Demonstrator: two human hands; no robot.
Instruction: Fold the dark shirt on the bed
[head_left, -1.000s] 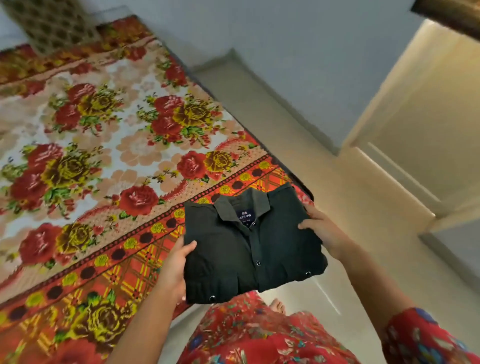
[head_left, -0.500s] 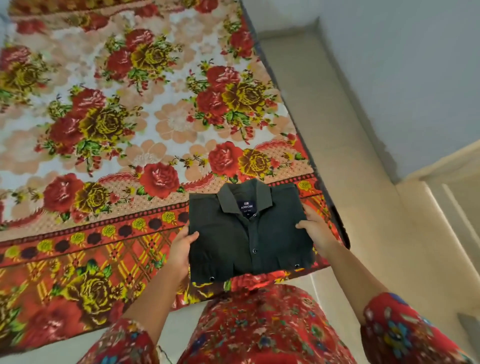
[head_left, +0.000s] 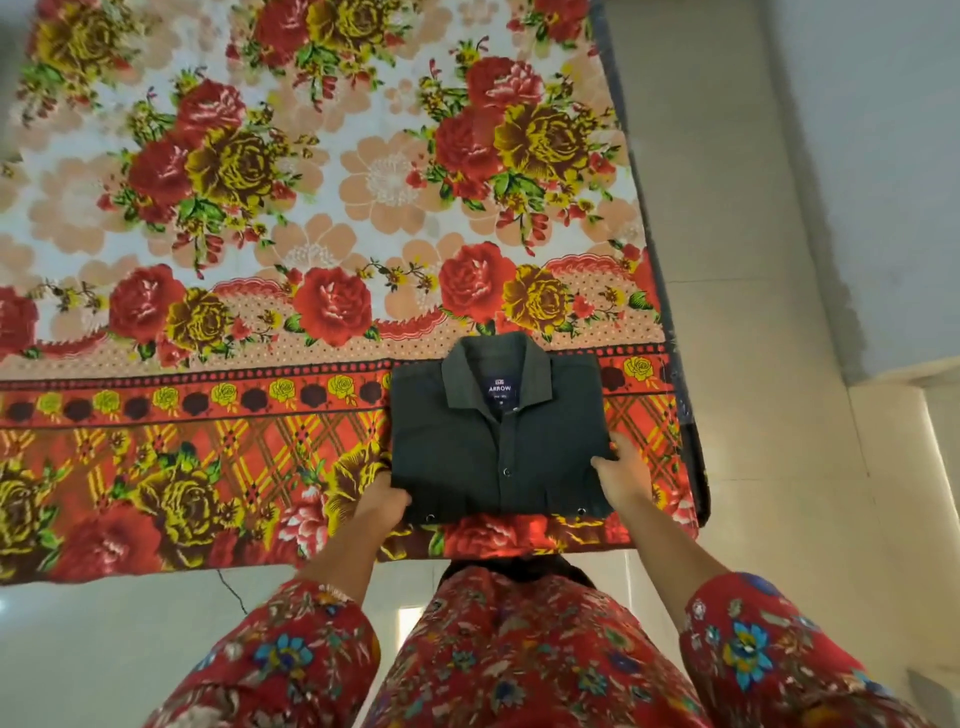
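Both hands pinch the shirt (head_left: 498, 436) at its near corners, left hand (head_left: 383, 506) on one side and right hand (head_left: 621, 480) on the other, over the bed (head_left: 260, 249) near its front edge. It looks fully folded into a neat rectangle, collar (head_left: 496, 371) up; likely only setting down and letting go remain.

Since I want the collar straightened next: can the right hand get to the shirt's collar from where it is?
Probably yes. The right hand grips the folded dark shirt's right edge, and the collar lies uncovered just beyond it, facing up, with nothing between them on the bedsheet.
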